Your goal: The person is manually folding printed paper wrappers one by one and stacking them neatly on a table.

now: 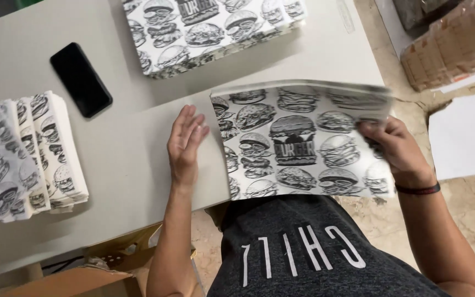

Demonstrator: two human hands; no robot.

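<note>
Printed paper sheet (298, 143), black burger drawings on white, lies at the table's (138, 159) near edge. Your right hand (394, 148) pinches its lifted right edge; your left hand (185, 143) rests flat, fingers spread, beside its left edge. Unpinned, the sheet could slide off or crease crooked.

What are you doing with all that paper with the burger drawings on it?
A person stands at a grey table, working on a sheet of burger-print paper. The left hand lies flat on the sheet's white side, fingers spread. The right hand grips the printed part at its right edge, where it looks blurred. A stack of flat printed sheets sits further back, a pile of folded ones lies at the left, and a black phone rests between them.
</note>
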